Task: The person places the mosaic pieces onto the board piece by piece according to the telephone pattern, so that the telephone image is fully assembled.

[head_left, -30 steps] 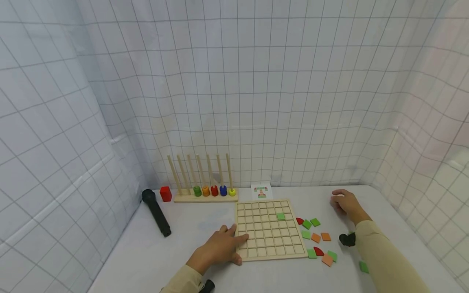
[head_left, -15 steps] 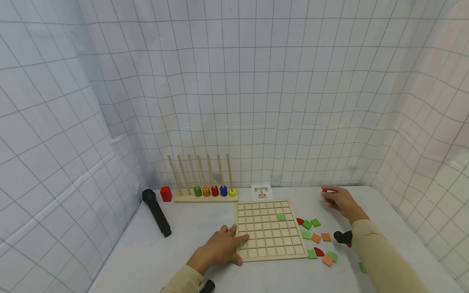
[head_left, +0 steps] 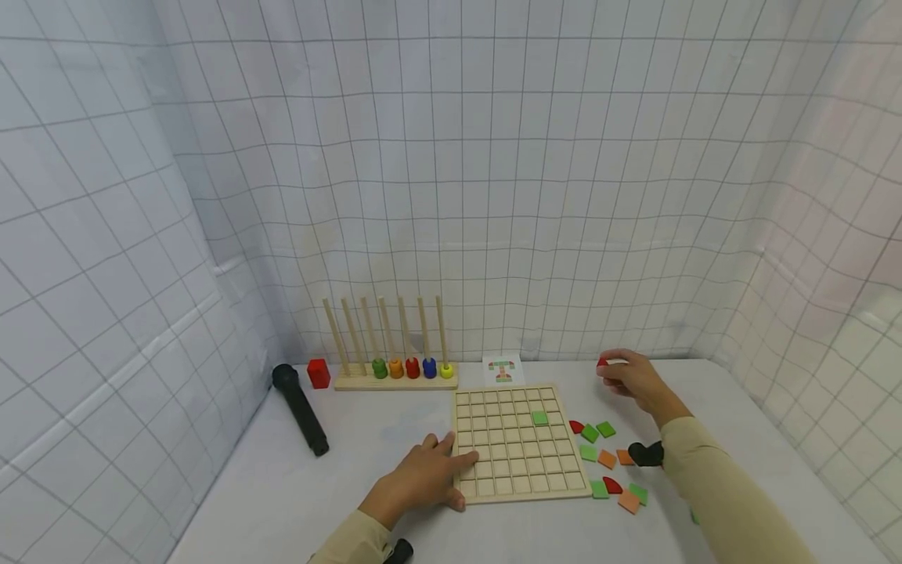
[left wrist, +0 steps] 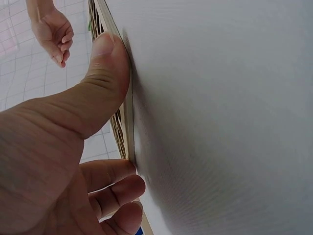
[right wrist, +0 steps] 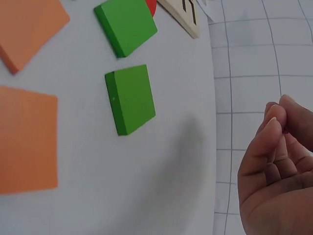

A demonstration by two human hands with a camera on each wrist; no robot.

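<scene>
My left hand rests at the left edge of a wooden grid board, its forefinger stretched over the board. In the left wrist view the thumb lies along the board's edge. One green square tile sits in a cell of the board. My right hand, beyond the board's right side, pinches a small red tile between thumb and fingers; most of the tile is hidden. In the right wrist view that hand is raised above the table, with a green tile lying nearby.
Loose green, orange and red tiles lie right of the board, such as an orange tile and a red quarter-round tile. Behind stand a pattern card and a peg rack with coloured beads. At left are a red block and a black microphone.
My right hand has moved left toward the board with the red tile, which has come into view between its fingertips. The left hand has stayed in place on the board.
</scene>
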